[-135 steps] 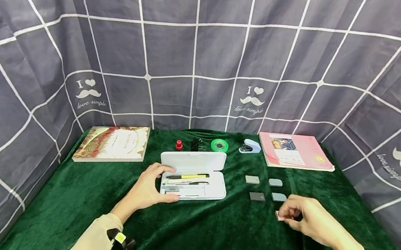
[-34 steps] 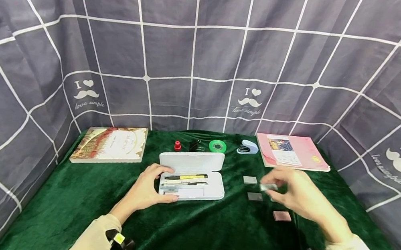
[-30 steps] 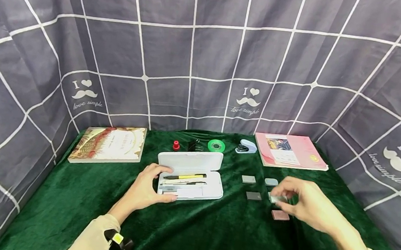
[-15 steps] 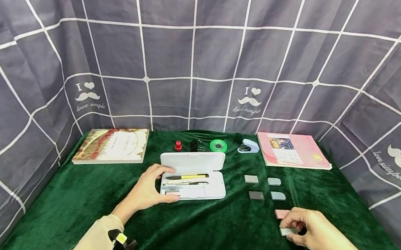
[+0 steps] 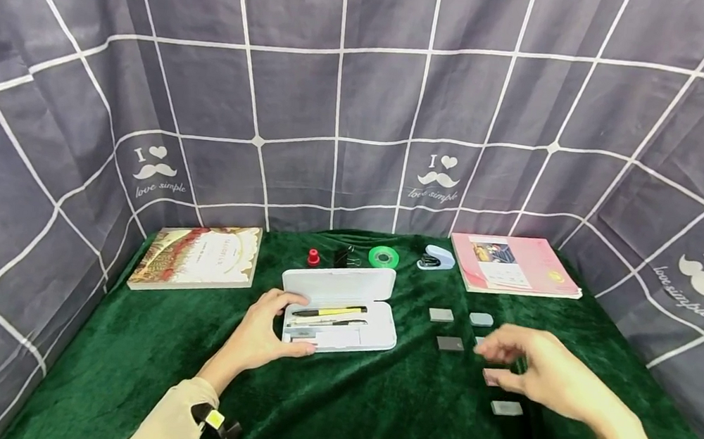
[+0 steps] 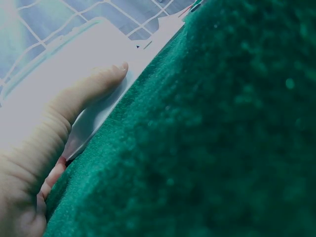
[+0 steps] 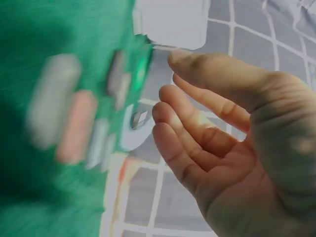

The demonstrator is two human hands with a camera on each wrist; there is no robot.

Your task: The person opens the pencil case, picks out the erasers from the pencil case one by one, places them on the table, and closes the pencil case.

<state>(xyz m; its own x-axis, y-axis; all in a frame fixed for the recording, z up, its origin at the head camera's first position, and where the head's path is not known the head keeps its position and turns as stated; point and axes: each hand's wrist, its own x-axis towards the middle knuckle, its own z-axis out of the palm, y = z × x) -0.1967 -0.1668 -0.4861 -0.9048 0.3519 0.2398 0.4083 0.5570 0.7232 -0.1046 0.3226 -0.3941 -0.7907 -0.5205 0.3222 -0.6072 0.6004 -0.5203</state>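
My left hand (image 5: 265,331) grips the left end of an open white pencil case (image 5: 384,325), thumb along its front edge. Inside lie a yellow-and-black pen (image 5: 330,311) and a slimmer pen (image 5: 347,322). In the left wrist view, the thumb (image 6: 94,86) lies against the case. My right hand (image 5: 544,372), fingers apart and holding nothing, hovers over a pink eraser-like block (image 5: 489,378), partly hiding it and a blue block (image 5: 479,340). Nearest me lies a whitish block (image 5: 507,408). Farther off are another blue block (image 5: 481,319), a light grey one (image 5: 441,315) and a dark grey one (image 5: 450,343).
Behind the case stand a red-capped item (image 5: 314,257), a black binder clip (image 5: 343,256), a green tape roll (image 5: 383,257) and a small stapler (image 5: 437,258). A book (image 5: 198,258) lies at left, a pink book (image 5: 545,266) at right. Green cloth (image 5: 371,412) covers the table.
My right hand picked up a whitish block, brought it nearer me, set it down in front of the pink block and let go, then moved up and away. My left hand stayed on the case.
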